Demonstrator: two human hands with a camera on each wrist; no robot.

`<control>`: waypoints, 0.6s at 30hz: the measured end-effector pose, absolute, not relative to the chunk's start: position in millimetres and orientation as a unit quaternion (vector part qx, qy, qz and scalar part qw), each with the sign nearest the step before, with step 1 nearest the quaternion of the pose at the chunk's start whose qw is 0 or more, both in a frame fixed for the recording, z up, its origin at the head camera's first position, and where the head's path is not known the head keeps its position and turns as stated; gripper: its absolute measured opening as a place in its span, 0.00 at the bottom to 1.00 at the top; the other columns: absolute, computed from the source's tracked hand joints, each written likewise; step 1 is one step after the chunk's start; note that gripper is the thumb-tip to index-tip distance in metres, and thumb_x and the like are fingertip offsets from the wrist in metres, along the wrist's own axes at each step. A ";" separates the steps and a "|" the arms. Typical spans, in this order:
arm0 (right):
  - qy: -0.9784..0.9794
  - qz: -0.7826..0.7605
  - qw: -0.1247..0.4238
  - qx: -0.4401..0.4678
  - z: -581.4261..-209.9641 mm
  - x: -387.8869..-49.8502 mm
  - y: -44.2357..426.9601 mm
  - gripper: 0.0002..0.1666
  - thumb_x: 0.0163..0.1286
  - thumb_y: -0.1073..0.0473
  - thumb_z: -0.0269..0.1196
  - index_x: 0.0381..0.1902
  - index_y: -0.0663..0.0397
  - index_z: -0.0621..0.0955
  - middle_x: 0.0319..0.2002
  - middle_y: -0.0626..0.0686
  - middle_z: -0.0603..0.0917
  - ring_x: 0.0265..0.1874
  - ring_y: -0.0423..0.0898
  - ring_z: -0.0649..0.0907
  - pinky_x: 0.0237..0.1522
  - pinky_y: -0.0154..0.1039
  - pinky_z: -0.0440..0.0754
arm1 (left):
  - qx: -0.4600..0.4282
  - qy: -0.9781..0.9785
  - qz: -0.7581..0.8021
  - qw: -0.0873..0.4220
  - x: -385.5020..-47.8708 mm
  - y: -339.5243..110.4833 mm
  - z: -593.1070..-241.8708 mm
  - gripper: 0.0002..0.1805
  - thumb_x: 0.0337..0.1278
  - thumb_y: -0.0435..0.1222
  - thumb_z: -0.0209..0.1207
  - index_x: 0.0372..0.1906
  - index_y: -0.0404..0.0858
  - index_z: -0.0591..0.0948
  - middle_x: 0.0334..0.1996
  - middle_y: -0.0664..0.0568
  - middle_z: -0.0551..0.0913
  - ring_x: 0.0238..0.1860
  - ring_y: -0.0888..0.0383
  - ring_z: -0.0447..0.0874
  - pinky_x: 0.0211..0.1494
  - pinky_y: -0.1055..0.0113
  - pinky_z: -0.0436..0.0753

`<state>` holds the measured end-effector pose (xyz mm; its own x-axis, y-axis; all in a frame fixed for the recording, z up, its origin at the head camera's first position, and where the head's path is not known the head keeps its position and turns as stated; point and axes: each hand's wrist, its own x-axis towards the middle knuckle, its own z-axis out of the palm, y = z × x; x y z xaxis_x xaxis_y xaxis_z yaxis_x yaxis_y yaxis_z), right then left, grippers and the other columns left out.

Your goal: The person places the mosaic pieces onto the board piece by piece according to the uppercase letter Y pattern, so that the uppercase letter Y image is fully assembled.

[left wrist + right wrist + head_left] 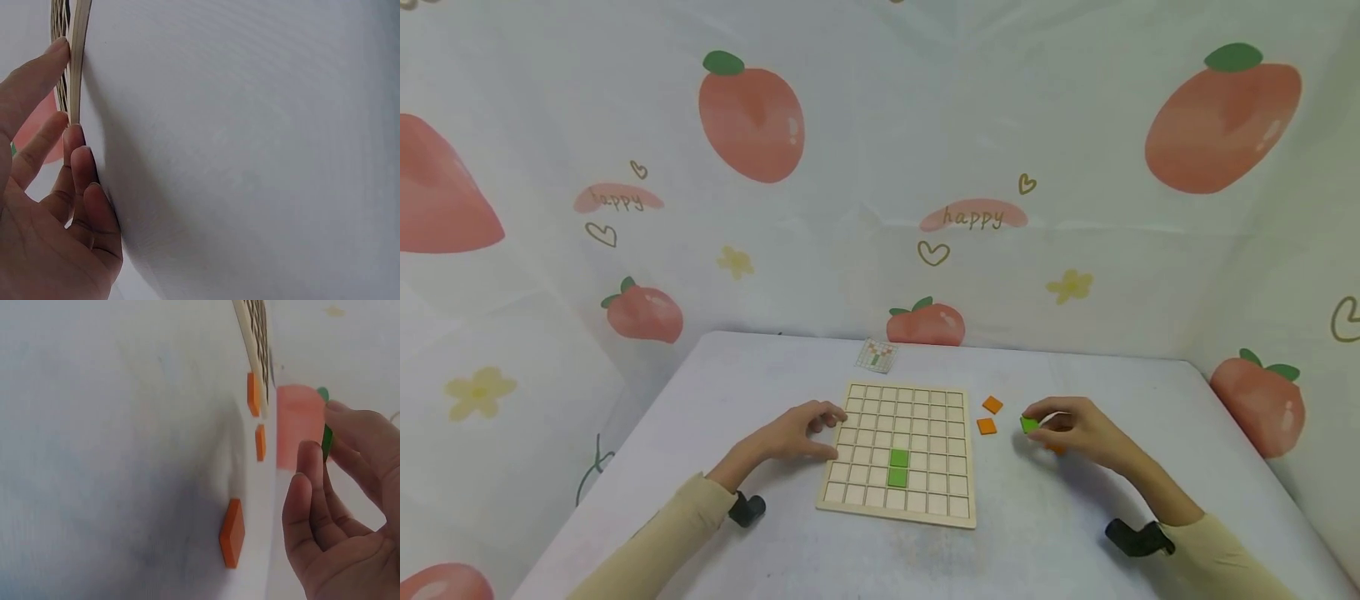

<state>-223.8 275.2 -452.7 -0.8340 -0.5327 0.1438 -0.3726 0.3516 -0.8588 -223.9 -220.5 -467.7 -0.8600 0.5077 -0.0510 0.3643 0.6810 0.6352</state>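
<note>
The right hand [1078, 429] pinches a green tile [1029, 425] between its thumb and fingertips, clamped by its edges. The tile sits at the very tips of the fingers, well away from the palm, to the right of a wooden board [895, 519] and raised above the white table [1037, 517]. Beneath the hand lies one orange tile [1056, 448], partly hidden by it in the head view; two more orange tiles [987, 426] lie between the hand and the board, just beside the board's right edge.

The left hand [797, 429] is at the board's left edge, thumb and fingers spread apart, their tips touching the rim. Two green squares [898, 457] sit one behind the other in the board's middle column, in the second and third rows from the near side.

Beyond the board's far edge lies a small card [877, 356] showing a grid with orange and green squares; its finer detail is too small to tell. On the hanging cloth [850, 250] behind, "happy" can be read twice, each on a pink patch.
</note>
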 end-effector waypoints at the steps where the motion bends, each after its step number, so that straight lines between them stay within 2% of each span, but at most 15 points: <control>1: 0.818 -0.494 0.082 -0.282 -453.1 -224.3 272.5 0.17 0.66 0.65 0.72 0.51 0.65 0.84 0.47 0.60 0.85 0.38 0.50 0.87 0.36 0.41 0.84 | 0.238 0.911 0.319 0.111 -224.3 -220.6 -468.0 0.30 0.51 0.39 0.76 0.60 0.41 0.79 0.46 0.54 0.77 0.45 0.54 0.74 0.52 0.54 0.75; 7: 0.808 -0.491 0.090 -0.313 -458.5 -226.2 258.0 0.15 0.65 0.67 0.71 0.49 0.64 0.84 0.44 0.57 0.86 0.36 0.51 0.87 0.39 0.36 0.82 | 0.229 0.909 0.330 0.109 -224.1 -219.7 -466.8 0.30 0.49 0.37 0.77 0.59 0.40 0.80 0.45 0.54 0.78 0.44 0.55 0.74 0.52 0.56 0.76; 13: 0.790 -0.498 0.088 -0.347 -462.8 -227.3 242.7 0.13 0.66 0.68 0.71 0.48 0.65 0.84 0.43 0.58 0.86 0.35 0.50 0.87 0.38 0.36 0.82 | 0.225 0.908 0.337 0.109 -225.5 -219.7 -468.4 0.29 0.48 0.36 0.78 0.57 0.40 0.81 0.43 0.54 0.78 0.42 0.56 0.75 0.49 0.59 0.76; 18: 0.781 -0.504 0.089 -0.357 -465.5 -228.1 231.8 0.13 0.65 0.69 0.71 0.47 0.65 0.84 0.43 0.59 0.86 0.34 0.49 0.87 0.37 0.36 0.82 | 0.219 0.904 0.348 0.114 -226.8 -219.5 -467.4 0.29 0.47 0.36 0.78 0.56 0.39 0.81 0.43 0.54 0.79 0.42 0.55 0.75 0.49 0.57 0.76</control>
